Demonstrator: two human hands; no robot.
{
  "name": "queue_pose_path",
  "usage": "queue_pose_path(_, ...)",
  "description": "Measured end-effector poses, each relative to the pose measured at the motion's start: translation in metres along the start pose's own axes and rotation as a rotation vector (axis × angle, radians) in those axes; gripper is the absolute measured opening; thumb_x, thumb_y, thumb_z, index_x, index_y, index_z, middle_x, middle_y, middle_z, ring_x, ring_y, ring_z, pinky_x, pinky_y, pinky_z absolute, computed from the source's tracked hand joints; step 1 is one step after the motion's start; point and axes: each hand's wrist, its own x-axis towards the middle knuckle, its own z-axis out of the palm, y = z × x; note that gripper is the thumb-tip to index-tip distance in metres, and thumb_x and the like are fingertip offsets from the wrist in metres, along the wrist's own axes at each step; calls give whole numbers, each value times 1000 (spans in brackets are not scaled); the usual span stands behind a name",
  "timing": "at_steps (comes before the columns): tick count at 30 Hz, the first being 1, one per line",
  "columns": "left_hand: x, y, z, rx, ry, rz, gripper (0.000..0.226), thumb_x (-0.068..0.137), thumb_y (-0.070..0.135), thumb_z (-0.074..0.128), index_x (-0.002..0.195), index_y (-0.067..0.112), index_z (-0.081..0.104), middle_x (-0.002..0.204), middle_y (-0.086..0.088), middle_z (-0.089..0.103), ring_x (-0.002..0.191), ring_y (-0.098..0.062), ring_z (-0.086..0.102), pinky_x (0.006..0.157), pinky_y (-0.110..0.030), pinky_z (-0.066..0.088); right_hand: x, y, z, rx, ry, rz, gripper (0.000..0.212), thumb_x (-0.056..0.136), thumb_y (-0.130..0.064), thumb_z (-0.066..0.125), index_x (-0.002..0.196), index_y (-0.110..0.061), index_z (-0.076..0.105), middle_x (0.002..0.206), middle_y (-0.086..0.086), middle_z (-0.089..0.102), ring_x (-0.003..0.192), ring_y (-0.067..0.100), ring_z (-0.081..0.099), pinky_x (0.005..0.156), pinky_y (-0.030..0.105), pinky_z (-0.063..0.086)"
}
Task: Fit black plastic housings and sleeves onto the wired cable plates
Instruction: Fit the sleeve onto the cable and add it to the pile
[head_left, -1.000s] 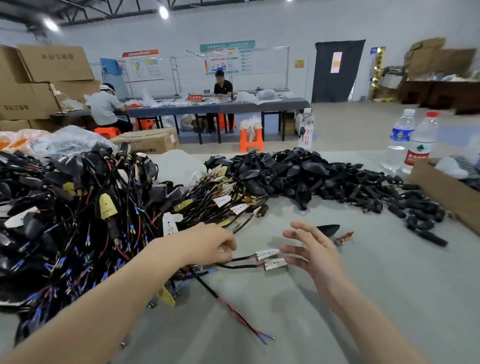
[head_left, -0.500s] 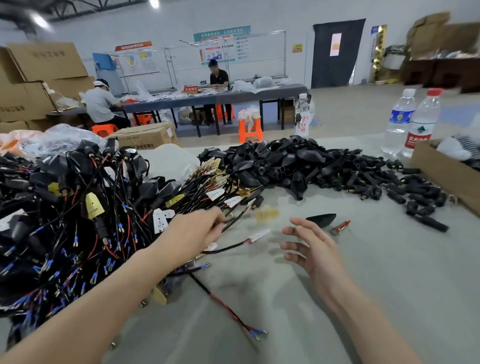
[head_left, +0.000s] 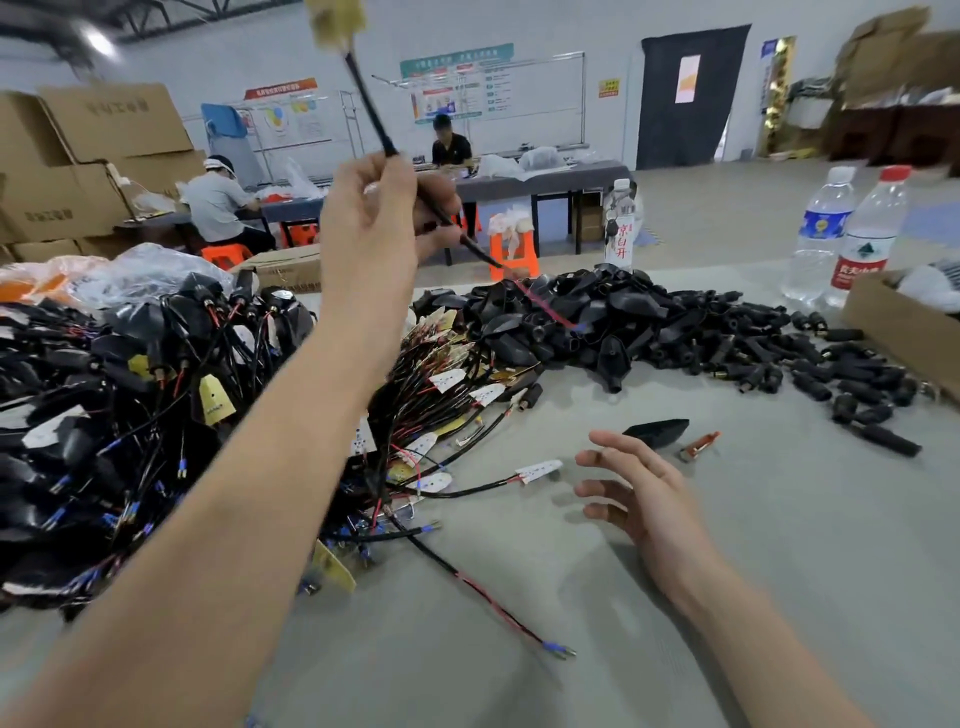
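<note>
The grey bench (head_left: 779, 545) is being covered along its left side by a tangled heap of wired cable plates (head_left: 130, 415), and a pile of black housings and sleeves (head_left: 649, 332) is being carried across its far middle. Nearer, a single black housing (head_left: 655, 431), a small orange piece (head_left: 698, 446) just beside it and a loose cable (head_left: 488, 592) are being borne on the surface. Two water bottles (head_left: 821, 234) and a cardboard box (head_left: 904, 338) are being held at the right edge.

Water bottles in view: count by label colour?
Blue-label bottle: 1
Red-label bottle: 1
White-label bottle with red writing: 1
Total: 3
</note>
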Motion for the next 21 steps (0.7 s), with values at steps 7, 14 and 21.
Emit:
queue_pose_path(7, -98, -112, 19, -520, 226, -565, 26, 108, 18, 38, 117, -2, 53, 87, -11, 70, 87, -21, 69, 80, -28, 57, -3, -1, -1, 29, -52, 9, 27, 96, -22, 60, 122, -23, 64, 112, 4, 74, 85, 23, 72, 60, 28, 57)
queue_pose_path(14, -140, -168, 14, -440, 243, -700, 16, 105, 16, 45, 109, 1, 52, 86, -12, 70, 76, -22, 69, 68, -31, 58, 6, 1, -7, 15, 166, -65, 30, 103, -34, 48, 103, -14, 69, 88, -1, 74, 66, 15, 70, 52, 24, 55)
queue_pose_path(21, -136, -169, 8, -290, 229, -680, 11, 102, 23, 54, 97, 14, 57, 87, -4, 67, 72, -15, 67, 58, -28, 54, 10, 1, -10, -42, 189, -110, 28, 103, -32, 48, 100, -16, 70, 86, -5, 76, 69, 13, 71, 55, 23, 56)
